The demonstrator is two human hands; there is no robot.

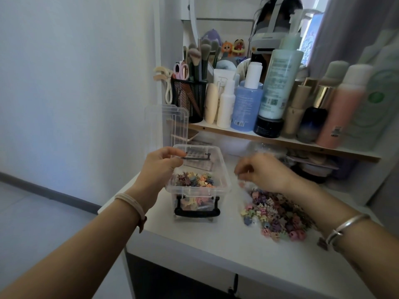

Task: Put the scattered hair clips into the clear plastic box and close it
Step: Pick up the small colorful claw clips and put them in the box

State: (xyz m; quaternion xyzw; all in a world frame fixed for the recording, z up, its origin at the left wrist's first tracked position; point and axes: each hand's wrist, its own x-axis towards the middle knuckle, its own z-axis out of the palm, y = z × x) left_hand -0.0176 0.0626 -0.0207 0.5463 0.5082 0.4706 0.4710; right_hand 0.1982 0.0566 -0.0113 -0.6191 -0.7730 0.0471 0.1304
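Observation:
The clear plastic box [222, 169] stands open on the white desk, with black handles on its front and back. Its lid [167, 124] is upright at the back left. Several small colourful hair clips [195, 180] lie inside it. My left hand [159, 167] pinches the box's far left rim beside the rear handle. To the right lies a pile of scattered hair clips [278, 214]. My right hand [265, 172] hovers, blurred, over the pile's far end between pile and box. Its fingertips are bunched in a pinch on something small, seemingly hair clips.
A shelf [280, 140] just behind the box carries bottles [246, 104], a black mesh cup of brushes [189, 98] and a mirror. Crumpled clear plastic [265, 148] lies under the shelf. The desk [205, 244] ends at its left edge beside the box.

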